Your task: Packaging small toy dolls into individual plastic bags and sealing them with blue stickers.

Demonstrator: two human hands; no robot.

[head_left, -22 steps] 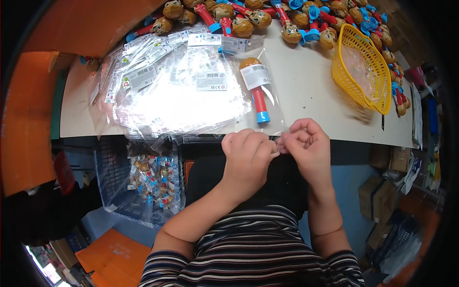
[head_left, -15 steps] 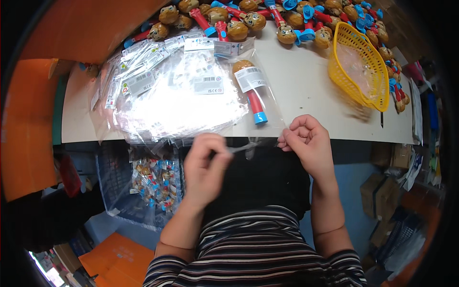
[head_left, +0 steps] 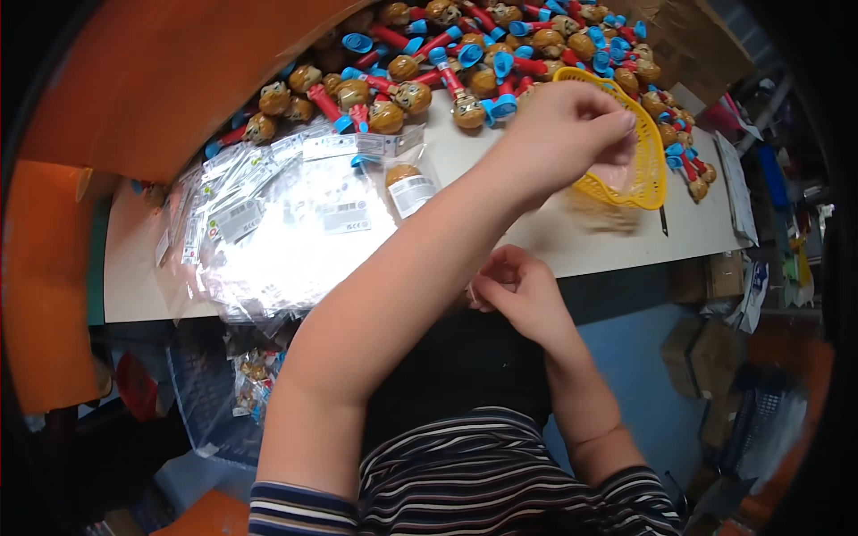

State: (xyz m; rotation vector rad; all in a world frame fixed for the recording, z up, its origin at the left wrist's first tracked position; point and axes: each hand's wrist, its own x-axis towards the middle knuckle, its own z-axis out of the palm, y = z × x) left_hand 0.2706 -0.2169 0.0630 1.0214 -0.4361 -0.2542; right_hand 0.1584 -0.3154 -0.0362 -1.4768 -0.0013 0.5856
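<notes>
My left hand [head_left: 567, 134] reaches across to the right, over the yellow plastic basket [head_left: 660, 152]. Its fingers are curled together; whatever they pinch, if anything, does not show. Pale, clear plastic scraps lie in the basket. My right hand [head_left: 523, 290] stays at the table's front edge, thumb and fingers closed at the lower end of a clear plastic bag [head_left: 431, 170]. Inside that bag lies a toy with a brown head [head_left: 402, 172] behind a white label; my left forearm hides the rest of the toy and much of the bag.
A heap of red-and-blue toys with brown heads [head_left: 411, 96] spreads along the table's back. Flat clear bags [head_left: 268, 259] are stacked at the left. Below the table is a blue crate [head_left: 201, 393] with bagged toys [head_left: 253, 380]. An orange panel [head_left: 49, 286] borders the left side.
My left hand has moved from the table's front edge, where it held a thin clear strip, up and right to the basket. The right hand remains at the bag's end. The view has shifted.
</notes>
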